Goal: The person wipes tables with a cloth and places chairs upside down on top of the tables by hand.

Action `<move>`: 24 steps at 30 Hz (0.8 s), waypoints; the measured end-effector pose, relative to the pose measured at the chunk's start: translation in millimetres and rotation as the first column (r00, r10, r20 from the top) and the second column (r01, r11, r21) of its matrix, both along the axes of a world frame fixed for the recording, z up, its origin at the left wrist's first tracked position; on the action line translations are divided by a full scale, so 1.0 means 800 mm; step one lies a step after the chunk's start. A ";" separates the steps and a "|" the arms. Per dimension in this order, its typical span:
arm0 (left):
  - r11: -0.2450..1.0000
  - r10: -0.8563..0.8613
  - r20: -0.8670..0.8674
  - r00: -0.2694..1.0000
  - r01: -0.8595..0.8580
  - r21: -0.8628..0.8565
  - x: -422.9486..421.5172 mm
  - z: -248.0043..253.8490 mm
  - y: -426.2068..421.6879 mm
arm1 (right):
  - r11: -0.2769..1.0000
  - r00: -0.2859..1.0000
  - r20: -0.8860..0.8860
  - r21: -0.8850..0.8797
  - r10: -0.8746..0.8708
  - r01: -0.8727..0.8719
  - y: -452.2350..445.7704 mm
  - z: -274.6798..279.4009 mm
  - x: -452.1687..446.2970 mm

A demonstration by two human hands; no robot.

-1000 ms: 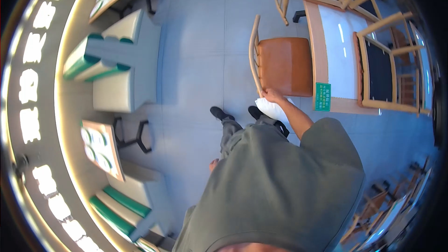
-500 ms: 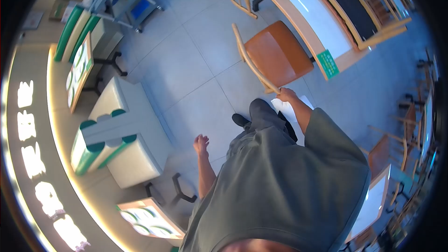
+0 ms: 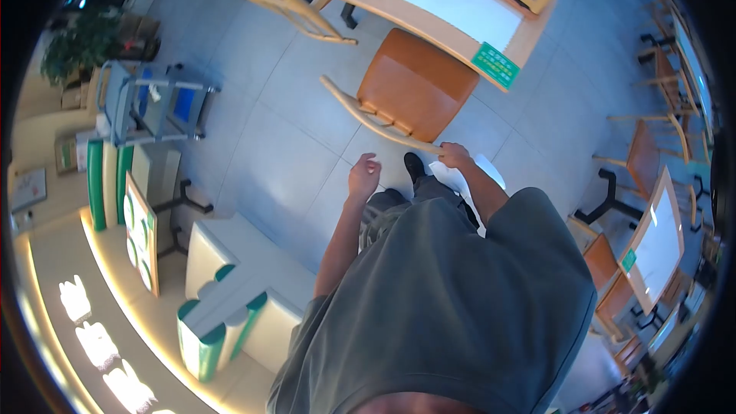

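My right hand (image 3: 456,155) is closed around the right end of the curved wooden back rail of a chair (image 3: 418,80) with a brown padded seat. Something white (image 3: 452,180), perhaps a cloth or paper, shows beside and under my right forearm; whether that hand also holds it I cannot tell. To the left, my left hand (image 3: 365,176) hangs in the air over the floor, short of the rail. Its fingers are loosely bent and slightly apart, with nothing visible in them. The chair faces a white-topped table (image 3: 441,0) with a green card (image 3: 497,66) on its corner.
Wooden chairs (image 3: 299,11) rest against or on the table at the top. A grey-blue trolley (image 3: 157,103) stands at upper left, near a plant (image 3: 84,46). Cream-and-green bench seats (image 3: 257,249) line the left side. More tables (image 3: 658,241) and chairs are on the right.
My view has turned, and the bench seats and trolley sit lower in it. My left hand has come forward and inward, nearer the chair. The right hand keeps its hold on the chair.
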State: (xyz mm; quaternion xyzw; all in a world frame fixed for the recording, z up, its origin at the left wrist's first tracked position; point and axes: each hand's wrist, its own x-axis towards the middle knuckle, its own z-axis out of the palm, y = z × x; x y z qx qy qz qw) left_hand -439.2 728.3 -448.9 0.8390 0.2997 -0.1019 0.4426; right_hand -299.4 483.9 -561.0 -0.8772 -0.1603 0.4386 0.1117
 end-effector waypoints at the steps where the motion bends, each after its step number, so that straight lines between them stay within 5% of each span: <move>1: 0.999 -0.037 0.000 0.999 0.037 -0.001 0.017 0.001 -0.006 | 1.000 1.000 0.006 0.022 -0.003 0.003 -0.001 0.003 -0.002; 3: 0.921 -0.374 0.025 0.927 0.368 0.127 0.051 0.003 -0.018 | 0.998 0.998 0.026 0.034 -0.054 0.053 0.001 0.012 -0.005; 6: 0.747 -0.641 -0.010 0.767 0.628 0.219 0.089 0.011 -0.036 | 0.988 0.989 0.033 0.054 -0.147 0.145 0.007 0.018 -0.014; 10: 0.498 -0.845 -0.019 0.534 0.801 0.333 0.110 -0.003 -0.049 | 0.971 0.970 0.077 0.084 -0.229 0.223 0.014 0.046 -0.026; 14: 0.347 -0.917 -0.100 0.385 0.896 0.276 0.119 -0.022 -0.045 | 0.947 0.947 0.066 0.082 -0.316 0.310 0.026 0.090 -0.038; 19: 0.406 -0.890 -0.246 0.384 0.913 -0.047 0.114 -0.044 -0.019 | 0.960 0.965 0.056 -0.099 -0.258 0.262 0.059 0.107 -0.067; 24: 0.360 -0.913 -0.228 0.338 0.931 -0.061 0.095 -0.046 0.000 | 0.942 0.946 0.049 -0.088 -0.320 0.323 0.087 0.143 -0.104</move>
